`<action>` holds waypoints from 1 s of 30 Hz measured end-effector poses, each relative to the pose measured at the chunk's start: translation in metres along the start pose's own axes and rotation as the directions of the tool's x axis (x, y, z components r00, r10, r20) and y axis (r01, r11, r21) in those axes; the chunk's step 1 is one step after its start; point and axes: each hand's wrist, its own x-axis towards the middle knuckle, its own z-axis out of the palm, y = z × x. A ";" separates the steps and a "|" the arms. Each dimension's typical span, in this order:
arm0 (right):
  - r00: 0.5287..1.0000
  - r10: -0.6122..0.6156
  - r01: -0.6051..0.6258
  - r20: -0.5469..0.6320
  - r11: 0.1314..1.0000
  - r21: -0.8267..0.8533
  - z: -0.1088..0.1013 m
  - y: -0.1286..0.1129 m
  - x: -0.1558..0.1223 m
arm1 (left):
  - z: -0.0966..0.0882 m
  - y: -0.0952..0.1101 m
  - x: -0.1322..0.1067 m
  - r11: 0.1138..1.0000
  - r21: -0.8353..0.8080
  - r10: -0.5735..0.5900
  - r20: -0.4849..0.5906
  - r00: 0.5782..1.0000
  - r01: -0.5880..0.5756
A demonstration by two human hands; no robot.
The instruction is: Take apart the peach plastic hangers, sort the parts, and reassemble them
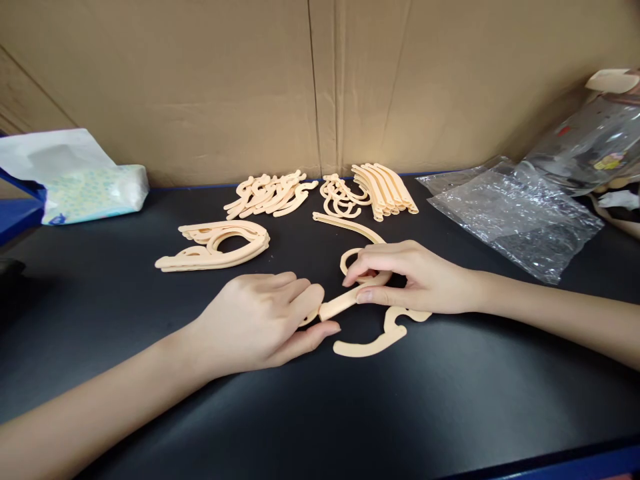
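My left hand [265,320] pinches one end of a peach plastic hanger arm [340,303] lying on the black table [350,413]. My right hand [410,277] is closed on the other end, fingers over a hook ring [346,259]. A curved hanger piece [373,340] lies just below my right hand. A long thin arm piece [347,227] lies behind it.
Piles of peach hanger parts lie behind: assembled hangers [215,247] at left, hook pieces [270,195], rings [340,195] and stacked arms [387,190]. Clear plastic bags [515,213] sit at right, a tissue pack [85,190] at left. A cardboard wall [300,80] backs the table.
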 end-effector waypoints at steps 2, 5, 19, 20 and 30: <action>0.997 -0.072 0.070 -0.022 0.993 -0.093 0.000 0.000 0.000 | 0.000 0.001 0.000 0.998 -0.040 0.044 0.000 0.999 -0.044; 0.988 -0.147 0.135 -0.038 0.964 -0.229 0.001 0.001 0.000 | 0.000 0.003 -0.001 0.988 -0.111 0.111 0.006 0.994 -0.109; 0.976 0.036 -0.115 -0.213 0.921 -0.373 0.001 0.002 0.001 | -0.009 0.008 0.004 0.954 -0.263 0.136 -0.055 0.989 -0.146; 0.969 0.056 -0.148 -0.241 0.912 -0.383 0.001 0.002 0.001 | -0.009 0.007 0.005 0.961 -0.245 0.119 -0.061 0.991 -0.130; 0.899 0.226 -0.341 -0.374 0.898 -0.277 -0.001 0.004 0.002 | -0.006 0.002 0.001 0.933 -0.359 0.008 0.017 1.000 -0.002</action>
